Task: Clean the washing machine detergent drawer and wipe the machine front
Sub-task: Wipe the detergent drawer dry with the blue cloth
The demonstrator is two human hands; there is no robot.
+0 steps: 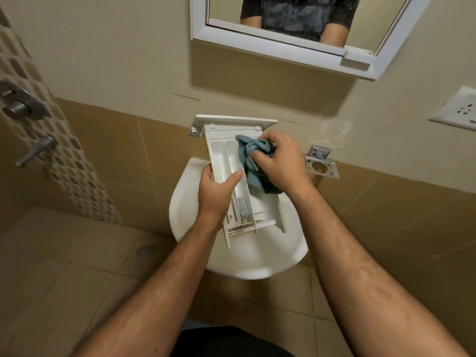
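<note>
The white detergent drawer [226,161] is held over the white washbasin [247,261], its front panel pointing at the wall. My left hand [216,194] grips the drawer's left side, thumb lying across a divider. My right hand [278,161] holds a bunched blue cloth [251,155] and presses it into the drawer's right compartment. Part of the cloth hangs down under my right hand. The washing machine is out of view.
A white-framed mirror [283,39] hangs on the wall above the basin. To the right are a metal holder [320,163] and a white wall socket [458,109]. Shower valves [23,104] sit on the mosaic wall at left, a floor drain [145,252] below.
</note>
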